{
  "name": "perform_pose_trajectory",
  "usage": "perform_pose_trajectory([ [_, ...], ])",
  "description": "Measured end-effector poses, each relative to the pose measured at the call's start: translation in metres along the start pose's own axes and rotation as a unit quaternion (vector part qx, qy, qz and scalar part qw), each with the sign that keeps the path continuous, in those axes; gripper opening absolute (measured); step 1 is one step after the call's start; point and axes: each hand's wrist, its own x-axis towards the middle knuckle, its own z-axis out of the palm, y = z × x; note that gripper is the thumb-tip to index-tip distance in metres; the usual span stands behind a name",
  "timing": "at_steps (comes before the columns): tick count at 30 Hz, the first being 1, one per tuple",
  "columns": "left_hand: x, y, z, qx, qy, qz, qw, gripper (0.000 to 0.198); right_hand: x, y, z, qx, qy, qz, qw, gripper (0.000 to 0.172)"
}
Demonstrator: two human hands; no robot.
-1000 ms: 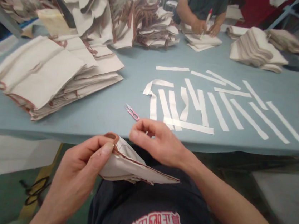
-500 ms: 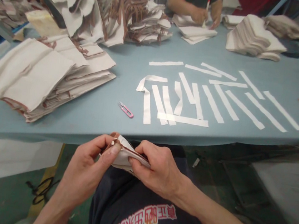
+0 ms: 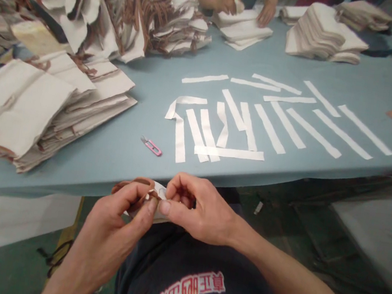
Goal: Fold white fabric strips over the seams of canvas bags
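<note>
Over my lap, just off the table's front edge, I hold a white fabric piece with brown trim (image 3: 160, 189). My left hand (image 3: 116, 223) pinches its brown-edged end between thumb and forefinger, where a small pale bit sticks out. My right hand (image 3: 200, 209) is closed with curled fingers beside the left, its thumb and fingertips at the piece's edge; what exactly they pinch is too small to make out. Most of the fabric is hidden behind both hands. Pink thread snips (image 3: 151, 146) lie on the table beyond my left hand.
Several white strips (image 3: 269, 129) are spread over the blue-green tabletop (image 3: 124, 157). Folded fabric pieces (image 3: 27, 104) are stacked at left, with a bigger brown-trimmed pile (image 3: 168, 21) behind. Across the table, a co-worker's hands (image 3: 233, 4) rest on white fabric (image 3: 246, 32), near another stack (image 3: 322, 36).
My right hand has shifted left along the fabric, from its right part to close beside my left hand. A brown loop now shows above my left fingers. The view has turned slightly right.
</note>
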Motion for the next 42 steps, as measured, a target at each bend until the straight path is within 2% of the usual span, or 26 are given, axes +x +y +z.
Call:
perform_pose_trajectory([
  [4, -0.002, 0.004, 0.009, 0.019, 0.000, 0.006, 1.000, 0.025, 0.006, 0.000, 0.001, -0.012, -0.024, 0.025, 0.999, 0.020],
  [9, 0.000, -0.001, 0.022, 0.016, -0.027, 0.005, 0.999, 0.023, -0.006, 0.012, 0.007, -0.109, -0.003, -0.016, 0.994, 0.015],
  [13, 0.004, 0.000, 0.019, -0.017, -0.061, 0.018, 0.998, 0.019, -0.016, 0.022, 0.000, -0.110, -0.032, -0.062, 0.991, 0.017],
  [15, 0.006, 0.003, 0.014, -0.032, -0.070, 0.027, 0.997, 0.021, -0.019, 0.021, -0.008, -0.092, -0.012, -0.083, 0.992, 0.017],
  [17, 0.007, 0.007, 0.006, -0.032, -0.076, 0.035, 0.996, 0.022, -0.019, 0.014, -0.016, -0.085, 0.043, -0.137, 0.986, 0.017],
  [19, 0.008, 0.012, -0.001, -0.024, -0.078, 0.050, 0.995, 0.021, -0.016, 0.003, -0.021, -0.081, 0.055, -0.229, 0.968, 0.020],
  [22, 0.006, 0.017, -0.011, -0.021, -0.086, 0.065, 0.994, 0.022, -0.002, -0.013, -0.025, -0.087, -0.031, -0.341, 0.935, 0.030],
  [24, 0.003, 0.017, -0.016, -0.020, -0.097, 0.059, 0.993, 0.025, 0.011, -0.019, -0.027, -0.120, -0.081, -0.371, 0.917, 0.029],
  [26, -0.001, 0.016, -0.019, -0.019, -0.111, 0.050, 0.992, 0.026, 0.022, -0.022, -0.028, -0.172, -0.106, -0.367, 0.908, 0.020],
  [29, -0.006, 0.013, -0.022, -0.024, -0.115, 0.048, 0.992, 0.028, 0.027, -0.025, -0.030, -0.250, -0.130, -0.326, 0.902, 0.009],
  [34, -0.008, 0.006, -0.024, -0.044, -0.115, 0.058, 0.991, 0.023, 0.016, -0.029, -0.025, -0.252, -0.159, -0.295, 0.908, 0.013],
  [40, -0.012, -0.006, -0.033, -0.060, -0.124, 0.049, 0.989, 0.019, 0.005, -0.031, -0.014, -0.273, -0.133, -0.266, 0.915, 0.019],
  [42, -0.015, -0.011, -0.032, -0.078, -0.098, 0.021, 0.992, 0.026, 0.003, -0.031, -0.011, -0.304, -0.120, -0.265, 0.907, 0.019],
])
